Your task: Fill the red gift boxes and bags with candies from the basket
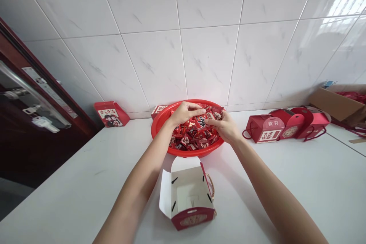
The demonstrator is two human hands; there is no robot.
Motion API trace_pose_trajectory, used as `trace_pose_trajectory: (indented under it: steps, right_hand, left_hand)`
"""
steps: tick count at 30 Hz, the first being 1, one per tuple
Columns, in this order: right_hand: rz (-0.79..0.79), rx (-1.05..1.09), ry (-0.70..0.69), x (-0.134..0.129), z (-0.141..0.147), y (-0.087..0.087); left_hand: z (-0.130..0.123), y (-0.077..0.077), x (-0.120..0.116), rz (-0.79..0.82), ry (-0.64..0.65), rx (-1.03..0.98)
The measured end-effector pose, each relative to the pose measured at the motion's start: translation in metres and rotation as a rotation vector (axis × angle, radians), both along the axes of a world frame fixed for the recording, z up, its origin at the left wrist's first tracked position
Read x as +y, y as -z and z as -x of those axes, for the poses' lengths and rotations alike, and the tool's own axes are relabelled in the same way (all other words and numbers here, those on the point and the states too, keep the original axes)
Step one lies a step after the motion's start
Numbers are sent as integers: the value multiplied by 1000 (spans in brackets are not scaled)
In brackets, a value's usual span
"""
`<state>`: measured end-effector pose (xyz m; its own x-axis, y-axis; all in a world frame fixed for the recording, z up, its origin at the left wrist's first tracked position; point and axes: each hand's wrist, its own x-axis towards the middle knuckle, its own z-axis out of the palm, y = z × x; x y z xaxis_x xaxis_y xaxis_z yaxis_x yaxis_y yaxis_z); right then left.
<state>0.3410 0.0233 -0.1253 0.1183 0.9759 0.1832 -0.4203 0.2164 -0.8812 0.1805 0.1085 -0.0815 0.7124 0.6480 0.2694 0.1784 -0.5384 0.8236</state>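
A red plastic basket [156,135] full of red wrapped candies [194,139] sits against the wall. My left hand [184,114] reaches over its back part, fingers closed at the edge of a red candy packet [201,121]. From the other side my right hand [225,126] grips red packets at the basket's right rim, thumb in front and fingers behind. Exactly how many it has is hidden. In front of the basket, between my forearms, stands a gift box [190,194] with its flaps open. Its white inside shows, and a rope handle [211,187] hangs on its right.
Several closed red gift boxes [287,125] line the wall at right, beside a brown cardboard box [337,103] with red contents. At left stands another red box [112,114]. Behind the basket peeks a small box [159,110]. A dark door [37,122] with keys borders the white table [94,183].
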Motion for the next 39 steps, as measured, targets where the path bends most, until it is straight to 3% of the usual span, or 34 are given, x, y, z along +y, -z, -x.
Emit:
trace_pose_trajectory:
  steps: [3, 6, 13, 20, 25, 30, 39]
  right_hand:
    - [-10, 15, 66, 1, 1, 1]
    - [-33, 44, 134, 2, 1, 2]
    - [-20, 101, 196, 4, 2, 0]
    - [-26, 134, 193, 1, 4, 0]
    - [-36, 90, 207, 1, 4, 0]
    - [-45, 115, 197, 2, 5, 0]
    - [-43, 81, 197, 0, 5, 0]
  left_hand:
    - [-5, -2, 0, 17, -120, -85]
    - [-4, 1, 8, 15, -237, 5]
    - [19, 32, 31, 74, -104, 528]
    - [5, 46, 28, -6, -68, 734]
    - [5, 39, 19, -19, -17, 684]
    - [5, 31, 14, -60, -50, 554]
    - [9, 28, 13, -62, -42, 397]
